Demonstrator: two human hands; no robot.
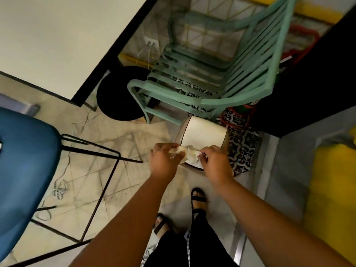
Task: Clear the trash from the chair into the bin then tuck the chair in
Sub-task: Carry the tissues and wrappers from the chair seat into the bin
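Note:
Both my hands hold crumpled white trash [185, 152] just above a small white bin [204, 132] with a closed lid on the floor. My left hand [164, 159] grips the left part of the wad, my right hand [215, 160] pinches its right end. A blue chair [25, 162] with thin black wire legs stands at the left; no trash shows on the visible part of its seat. The white table [57, 39] fills the upper left.
A mint-green slatted chair [208, 70] stands behind the bin, a round black stool [119, 95] next to it under the table edge. Cables [59, 189] lie on the tiled floor. A patterned mat [240, 145] lies right of the bin. My sandalled feet [198, 197] are below.

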